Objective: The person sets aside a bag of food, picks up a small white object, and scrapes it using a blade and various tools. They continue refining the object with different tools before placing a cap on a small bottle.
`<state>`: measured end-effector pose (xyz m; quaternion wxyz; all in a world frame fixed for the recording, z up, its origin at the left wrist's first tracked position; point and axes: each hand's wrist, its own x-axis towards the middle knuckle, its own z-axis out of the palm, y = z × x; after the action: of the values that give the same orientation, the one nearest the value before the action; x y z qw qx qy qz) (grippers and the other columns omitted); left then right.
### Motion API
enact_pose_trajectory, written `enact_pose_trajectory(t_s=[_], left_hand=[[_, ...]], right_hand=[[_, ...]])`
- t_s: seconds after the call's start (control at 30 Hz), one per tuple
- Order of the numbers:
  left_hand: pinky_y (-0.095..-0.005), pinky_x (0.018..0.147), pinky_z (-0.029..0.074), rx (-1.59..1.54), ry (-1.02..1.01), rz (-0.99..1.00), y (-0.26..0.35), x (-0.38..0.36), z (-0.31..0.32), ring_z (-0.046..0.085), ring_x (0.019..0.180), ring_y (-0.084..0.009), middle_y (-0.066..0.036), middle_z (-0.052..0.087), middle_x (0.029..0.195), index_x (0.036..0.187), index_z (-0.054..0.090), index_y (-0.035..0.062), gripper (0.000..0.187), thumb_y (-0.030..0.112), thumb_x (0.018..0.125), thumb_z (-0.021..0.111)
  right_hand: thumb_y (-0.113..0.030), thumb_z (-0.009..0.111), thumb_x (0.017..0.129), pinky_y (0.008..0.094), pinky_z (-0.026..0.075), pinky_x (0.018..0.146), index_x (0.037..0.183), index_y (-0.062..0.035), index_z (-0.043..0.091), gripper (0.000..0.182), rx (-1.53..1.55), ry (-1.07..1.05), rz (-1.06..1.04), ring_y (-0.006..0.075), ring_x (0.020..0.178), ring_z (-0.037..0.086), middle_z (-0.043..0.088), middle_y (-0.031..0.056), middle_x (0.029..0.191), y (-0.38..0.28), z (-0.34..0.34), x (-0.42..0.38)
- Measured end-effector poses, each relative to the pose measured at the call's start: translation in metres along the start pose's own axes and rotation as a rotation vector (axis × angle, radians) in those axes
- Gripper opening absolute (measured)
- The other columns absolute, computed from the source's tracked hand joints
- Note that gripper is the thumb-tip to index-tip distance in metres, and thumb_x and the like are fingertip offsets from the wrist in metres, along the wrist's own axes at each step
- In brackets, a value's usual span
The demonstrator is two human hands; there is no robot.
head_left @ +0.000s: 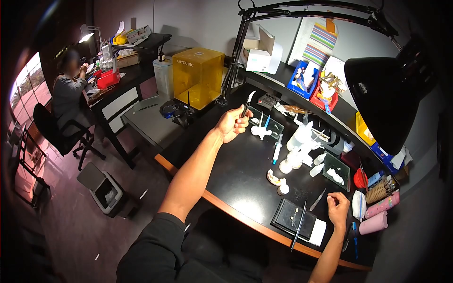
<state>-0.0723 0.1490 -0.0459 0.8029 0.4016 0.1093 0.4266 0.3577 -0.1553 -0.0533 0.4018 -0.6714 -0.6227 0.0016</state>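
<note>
My left hand [231, 124] is raised over the far left part of the desk. Its fingers are wrapped round the black handle of a small knife [251, 98] whose short curved blade points up. Near the right side of the desk, my right hand [338, 207] rests with its fingers curled in, and nothing shows in them. A slim pointed tool [317, 200] lies just left of it. Further left, a long thin tool [299, 228] lies across a black slab [281, 213] beside a white pad [318, 232]. A dental model [273, 178] sits mid-desk near a small white jar [283, 189].
A syringe [277, 149], white bottles [317, 170] and a glass slab [347, 176] with white material stand beyond my hands. A black lamp [382, 89] overhangs the right side. A yellow box [198, 78] stands at the back. Another person [71, 94] sits far left.
</note>
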Motion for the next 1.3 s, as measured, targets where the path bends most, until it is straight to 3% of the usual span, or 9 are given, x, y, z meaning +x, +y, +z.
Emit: enact_pose_trajectory(t_s=[0.17,0.73,0.87,0.9,1.03,1.3], left_hand=[[-0.0194,0.051,0.025,0.043,-0.042,-0.009,0.002,-0.003,0.007,0.027,0.059,-0.0035,0.008,0.029,0.069,0.128,0.057,-0.0033,0.053,0.044,0.115,0.037],[-0.0200,0.053,0.028,0.066,-0.038,-0.019,0.001,-0.003,0.014,0.031,0.062,-0.0047,0.006,0.035,0.072,0.136,0.057,-0.0032,0.057,0.046,0.114,0.039],[-0.0198,0.051,0.028,0.091,0.038,0.044,-0.002,-0.003,0.018,0.033,0.060,-0.0040,0.006,0.038,0.071,0.121,0.062,0.0013,0.045,0.042,0.114,0.043],[-0.0193,0.050,0.028,0.079,0.063,0.070,-0.003,-0.003,0.020,0.032,0.058,-0.0033,0.007,0.039,0.070,0.107,0.061,0.0053,0.040,0.041,0.114,0.044],[-0.0185,0.049,0.027,0.111,0.059,0.101,-0.007,0.000,0.015,0.031,0.057,-0.0025,0.008,0.037,0.068,0.096,0.056,0.0104,0.038,0.041,0.115,0.043],[-0.0198,0.049,0.025,0.127,-0.013,0.155,-0.011,0.000,0.012,0.030,0.056,-0.0026,0.008,0.036,0.067,0.091,0.056,0.0114,0.039,0.039,0.115,0.044]], right_hand=[[-0.001,0.070,0.087,0.0285,0.038,0.055,0.089,0.0035,0.074,0.006,-0.004,0.000,0.000,0.0100,0.060,0.050,0.059,0.0046,0.072,-0.002,0.000,0.000],[0.000,0.070,0.087,0.0286,0.038,0.055,0.089,0.0037,0.074,0.006,-0.010,0.003,0.002,0.0101,0.060,0.050,0.059,0.0048,0.072,-0.003,-0.001,0.000],[0.000,0.069,0.087,0.0286,0.038,0.055,0.089,0.0038,0.074,0.007,-0.005,0.009,-0.002,0.0105,0.060,0.050,0.059,0.0052,0.072,-0.005,-0.002,0.001],[0.000,0.069,0.087,0.0286,0.038,0.055,0.089,0.0038,0.074,0.007,-0.008,0.007,0.000,0.0106,0.060,0.050,0.059,0.0053,0.072,-0.005,-0.003,0.000],[-0.001,0.070,0.087,0.0289,0.039,0.055,0.089,0.0037,0.075,0.007,-0.008,0.011,0.005,0.0111,0.060,0.050,0.059,0.0055,0.071,-0.005,-0.003,0.000],[-0.001,0.070,0.087,0.0293,0.039,0.055,0.089,0.0038,0.075,0.007,-0.009,0.009,0.004,0.0114,0.059,0.050,0.059,0.0058,0.071,-0.004,-0.003,0.000]])
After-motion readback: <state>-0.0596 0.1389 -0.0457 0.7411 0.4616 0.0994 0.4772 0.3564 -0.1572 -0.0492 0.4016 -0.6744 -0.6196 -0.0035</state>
